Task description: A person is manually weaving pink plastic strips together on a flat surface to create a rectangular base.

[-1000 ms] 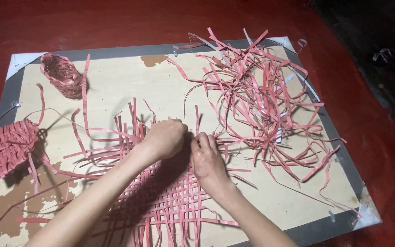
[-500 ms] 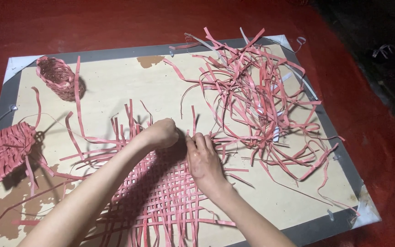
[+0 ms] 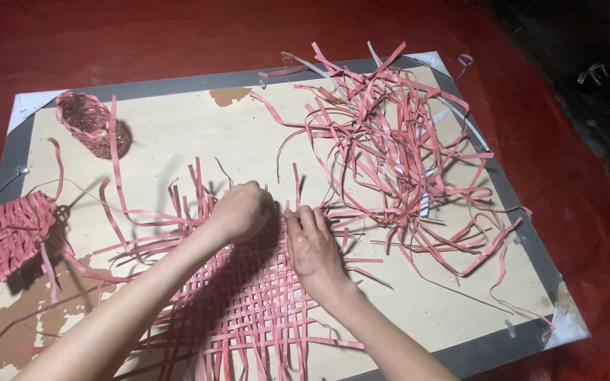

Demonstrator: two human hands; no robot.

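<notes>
A flat woven mat of red strips [image 3: 248, 310] lies on a pale board [image 3: 178, 134] in front of me. My left hand [image 3: 240, 210] is curled at the mat's far edge, its fingers closed on strips there. My right hand [image 3: 312, 243] rests beside it on the weave, fingertips pinching an upright strip [image 3: 296, 185] at the same edge. The two hands nearly touch. Loose strip ends stick out from the mat on all sides.
A tangled heap of loose red strips [image 3: 397, 148] covers the board's right half. A small woven red basket [image 3: 92, 123] lies at the far left, and a woven red square piece [image 3: 14, 236] sits at the left edge. The board rests on a red floor [image 3: 142, 35].
Both hands have stayed at the mat's far edge, with small finger movements on the strips. The view has shifted slightly.
</notes>
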